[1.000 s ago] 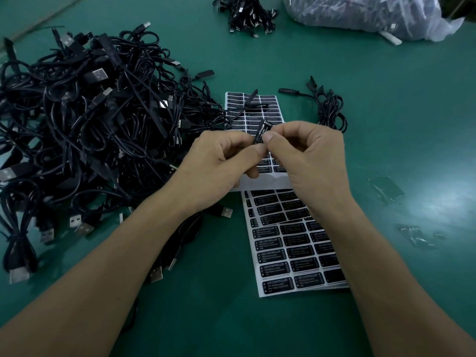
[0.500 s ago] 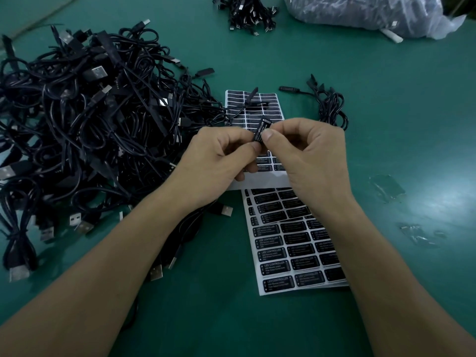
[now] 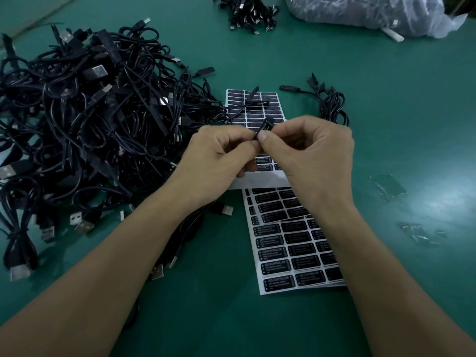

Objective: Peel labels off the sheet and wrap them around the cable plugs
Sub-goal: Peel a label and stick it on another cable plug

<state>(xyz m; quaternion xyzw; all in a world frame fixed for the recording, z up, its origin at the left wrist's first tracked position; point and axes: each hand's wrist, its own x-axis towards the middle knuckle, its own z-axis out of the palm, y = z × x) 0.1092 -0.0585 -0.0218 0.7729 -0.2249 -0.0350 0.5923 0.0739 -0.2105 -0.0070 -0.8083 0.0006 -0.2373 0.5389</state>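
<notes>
Both hands meet above the label sheets at the table's centre. My left hand (image 3: pixel 221 153) and my right hand (image 3: pixel 314 155) pinch a small black cable plug (image 3: pixel 265 126) between thumbs and forefingers, with a black label around it. The plug's cable runs down under my left hand. A near label sheet (image 3: pixel 288 240) with black LED CONTROLLER labels lies below the hands. A second label sheet (image 3: pixel 255 106) lies beyond them, partly covered by the hands.
A big tangled heap of black USB cables (image 3: pixel 85 130) fills the left side. A small coiled cable bundle (image 3: pixel 332 104) lies right of the far sheet. More cables (image 3: pixel 252 11) and a clear plastic bag (image 3: pixel 365 11) sit at the back. Plastic scraps (image 3: pixel 389 186) lie right.
The hands stay in the same place; the fingertips have shifted slightly on the plug, pressing the label around it. Nothing else has moved.
</notes>
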